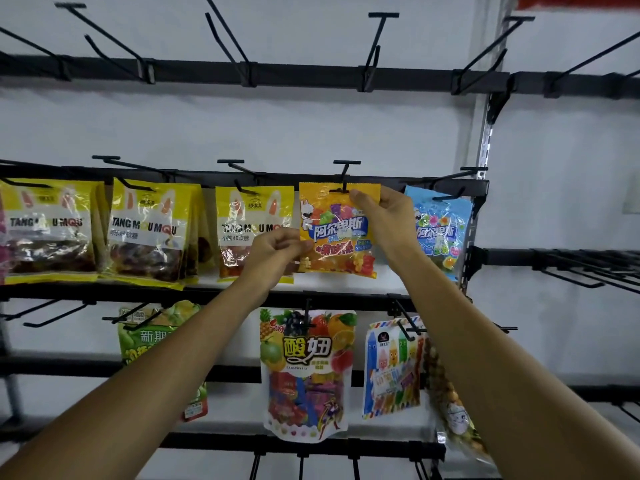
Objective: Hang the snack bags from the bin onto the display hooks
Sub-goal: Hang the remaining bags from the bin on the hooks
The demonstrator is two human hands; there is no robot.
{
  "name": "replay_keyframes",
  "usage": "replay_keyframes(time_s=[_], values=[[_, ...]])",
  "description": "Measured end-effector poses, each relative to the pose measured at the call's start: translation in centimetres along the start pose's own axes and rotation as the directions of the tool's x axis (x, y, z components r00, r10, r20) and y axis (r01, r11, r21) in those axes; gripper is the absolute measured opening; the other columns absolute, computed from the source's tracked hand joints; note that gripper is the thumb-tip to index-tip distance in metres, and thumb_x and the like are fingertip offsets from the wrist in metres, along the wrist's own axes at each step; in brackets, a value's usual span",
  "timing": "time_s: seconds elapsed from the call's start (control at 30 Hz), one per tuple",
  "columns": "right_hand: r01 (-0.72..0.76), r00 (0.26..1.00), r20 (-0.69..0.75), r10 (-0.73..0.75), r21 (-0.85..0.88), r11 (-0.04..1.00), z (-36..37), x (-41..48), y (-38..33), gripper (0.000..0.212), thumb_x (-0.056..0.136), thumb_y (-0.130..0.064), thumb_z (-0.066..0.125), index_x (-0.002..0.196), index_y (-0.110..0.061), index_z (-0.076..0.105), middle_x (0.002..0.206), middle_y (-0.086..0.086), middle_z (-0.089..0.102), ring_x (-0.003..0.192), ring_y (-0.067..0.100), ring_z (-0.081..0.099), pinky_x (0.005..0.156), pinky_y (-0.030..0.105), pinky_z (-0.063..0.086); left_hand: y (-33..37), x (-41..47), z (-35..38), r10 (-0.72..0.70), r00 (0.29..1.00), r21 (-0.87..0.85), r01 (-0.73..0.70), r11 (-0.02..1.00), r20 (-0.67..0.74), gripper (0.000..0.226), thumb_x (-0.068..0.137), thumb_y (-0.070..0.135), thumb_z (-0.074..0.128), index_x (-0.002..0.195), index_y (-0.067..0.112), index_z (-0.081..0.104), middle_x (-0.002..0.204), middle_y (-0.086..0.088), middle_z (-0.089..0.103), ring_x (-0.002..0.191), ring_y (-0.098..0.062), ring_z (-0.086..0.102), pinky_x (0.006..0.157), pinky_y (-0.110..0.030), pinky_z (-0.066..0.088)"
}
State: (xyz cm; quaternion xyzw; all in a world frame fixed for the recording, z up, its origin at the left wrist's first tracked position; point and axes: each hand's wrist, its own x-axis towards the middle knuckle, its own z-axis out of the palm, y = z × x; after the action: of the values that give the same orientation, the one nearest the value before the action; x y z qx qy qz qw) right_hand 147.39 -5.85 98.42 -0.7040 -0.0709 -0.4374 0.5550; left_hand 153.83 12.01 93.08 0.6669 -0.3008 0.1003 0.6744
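while the orange gummy bag (337,230) is up at its hook, left hand (277,249): fingers curled, pinching the bag's lower left edge.
right hand (384,216): thumb and fingers pinch the top seal just right of the hang hole.
bag position: middle row, top edge against the hook (344,174), between the yellow bags (254,216) and the blue bag (440,230); whether the wire is fully through the hole i cannot tell.
doing it well: probably hold the top seal flat with the right hand, slide the bag straight back along the wire toward the rail (388,180), let the left hand only steady the bottom, and release once it hangs square, facing out.
risk: thin film could crumple or tear at the hole if tugged sideways.
lower row: fruit pouch (308,372) and other packs hang beneath the arms.
wall (311,126): pale and plain behind the black rails.
top row: upper hooks (375,46) jut out with flat label tips.
right side: slotted upright (485,140), more racks beyond.
bin: not in view.
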Motion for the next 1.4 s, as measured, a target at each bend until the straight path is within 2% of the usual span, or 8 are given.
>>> replay_keyframes(time_s=[0.23,0.3,0.4,0.67,0.83,0.93,1.13,1.4], values=[[-0.117,0.991,-0.079,0.109,-0.093,0.989,-0.7,0.7,3.3,0.034,0.088,-0.037,0.072,0.081,-0.004,0.069,0.07,0.006,0.066,0.061,0.014,0.057,0.06,0.028,0.046,-0.8,0.4,0.4,-0.008,1.0,0.047,0.008,0.999,0.002,0.015,0.084,0.02,0.074,0.098,0.013,0.07,0.09,0.002,0.075,0.082,-0.009,0.07,0.068,-0.016,0.052],[-0.14,0.988,-0.077,0.132,-0.108,0.984,-0.8,0.6,4.0,0.029,0.09,-0.036,0.071,0.09,-0.007,0.071,0.08,0.002,0.072,0.068,0.011,0.065,0.057,0.024,0.051,-1.2,0.6,0.6,-0.013,1.0,0.076,0.014,0.997,-0.012,0.007,0.085,0.021,0.074,0.091,0.018,0.072,0.089,0.002,0.075,0.083,-0.009,0.07,0.071,-0.017,0.052],[-0.121,0.991,-0.079,0.108,-0.184,0.975,-0.8,0.6,5.3,0.028,0.092,-0.034,0.069,0.092,-0.007,0.074,0.084,0.006,0.075,0.076,0.019,0.07,0.066,0.033,0.057,-1.4,0.7,1.2,-0.006,0.999,0.107,0.011,0.994,-0.047,0.005,0.087,0.019,0.071,0.084,0.022,0.072,0.084,0.008,0.072,0.076,0.0,0.067,0.064,-0.008,0.048],[-0.14,0.99,-0.064,0.126,-0.325,0.935,-0.2,-0.8,7.3,0.024,0.094,-0.026,0.067,0.075,-0.012,0.065,0.058,-0.007,0.06,0.05,0.005,0.049,0.05,0.023,0.038,-2.9,0.8,2.7,0.007,0.989,0.134,0.013,0.991,-0.147,0.018,0.09,0.016,0.067,0.103,0.004,0.071,0.083,0.006,0.065,0.06,0.013,0.061,0.053,-0.003,0.044],[-0.189,0.98,-0.121,0.157,-0.322,0.928,0.5,-3.6,7.6,0.03,0.097,-0.032,0.062,0.073,-0.013,0.06,0.059,-0.003,0.06,0.053,0.01,0.049,0.05,0.025,0.034,-3.6,-0.6,2.2,-0.135,0.978,-0.033,0.131,0.991,-0.16,0.018,0.088,0.007,0.069,0.105,0.002,0.069,0.089,-0.008,0.071,0.08,-0.022,0.071,0.073,-0.029,0.061],[-0.225,0.971,-0.155,0.184,-0.313,0.923,0.9,-5.3,7.0,0.024,0.096,-0.037,0.063,0.089,-0.014,0.065,0.077,-0.003,0.069,0.067,0.013,0.059,0.062,0.028,0.045,-3.9,-1.9,1.6,-0.189,0.973,-0.085,0.179,0.98,-0.136,0.018,0.09,0.003,0.064,0.109,0.002,0.065,0.094,-0.013,0.071,0.082,-0.027,0.071,0.078,-0.032,0.06],[-0.366,0.921,-0.033,0.389,-0.417,0.832,0.8,-9.1,6.2,0.046,0.096,-0.03,0.062,0.136,-0.01,0.051,0.126,0.006,0.064,0.105,0.026,0.063,0.087,0.036,0.052,-4.2,-4.3,-0.3,-0.185,0.983,0.195,0.184,0.963,-0.011,0.02,0.094,0.011,0.063,0.113,0.008,0.067,0.098,-0.007,0.073,0.089,-0.021,0.071,0.085,-0.032,0.057],[-0.135,0.804,0.275,0.527,-0.779,0.612,3.9,-16.6,4.5,0.028,0.094,-0.03,0.062,0.119,-0.016,0.066,0.11,0.007,0.065,0.108,0.03,0.062,0.079,0.029,0.045,-5.0,-9.7,-5.1,-0.282,0.902,0.654,-0.001,0.757,0.327,0.025,0.093,0.017,0.062,0.117,0.016,0.068,0.117,0.0,0.066,0.109,-0.017,0.061,0.096,-0.036,0.049]])
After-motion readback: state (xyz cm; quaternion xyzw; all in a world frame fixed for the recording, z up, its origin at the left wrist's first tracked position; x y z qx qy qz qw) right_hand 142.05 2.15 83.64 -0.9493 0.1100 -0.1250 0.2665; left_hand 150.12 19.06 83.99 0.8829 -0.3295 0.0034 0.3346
